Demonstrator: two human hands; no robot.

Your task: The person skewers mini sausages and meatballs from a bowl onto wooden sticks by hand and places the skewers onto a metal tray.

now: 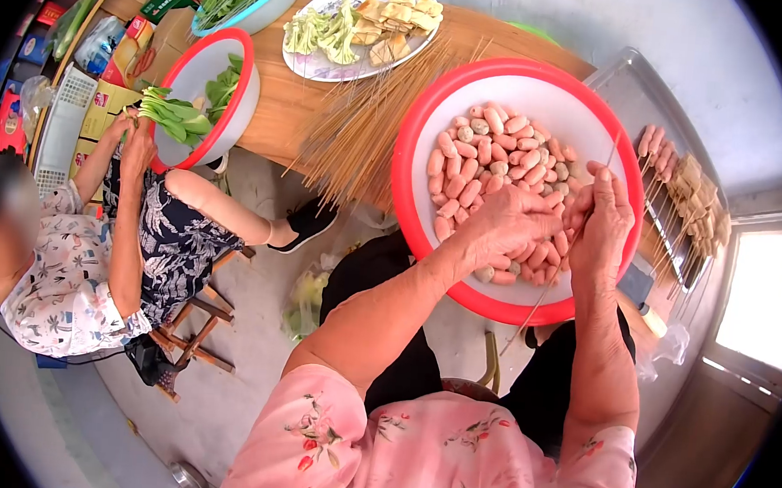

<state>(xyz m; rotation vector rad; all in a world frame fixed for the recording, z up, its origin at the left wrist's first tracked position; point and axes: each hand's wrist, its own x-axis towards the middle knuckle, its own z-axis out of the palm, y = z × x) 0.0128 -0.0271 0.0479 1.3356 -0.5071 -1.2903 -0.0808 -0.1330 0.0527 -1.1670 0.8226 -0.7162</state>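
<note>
A white basin with a red rim [409,200] holds many small pink sausages [497,147] and some greyish round pieces. Over its right half, my right hand [606,218] has its fingers closed around a thin wooden skewer [538,310], which slants down over the near rim. Close beside it, my left hand [515,224] is above the sausages with fingers bent together; what they pinch is hidden. A fan of bare skewers [372,120] lies on the wooden table left of the basin.
At the right, a metal tray [643,80] bears filled skewers. An oval plate [308,64] holds cauliflower and yellowish slices. A seated person [80,286] handles greens beside a smaller red-rimmed basin [250,89]. A blue basin [276,9] of greens stands behind.
</note>
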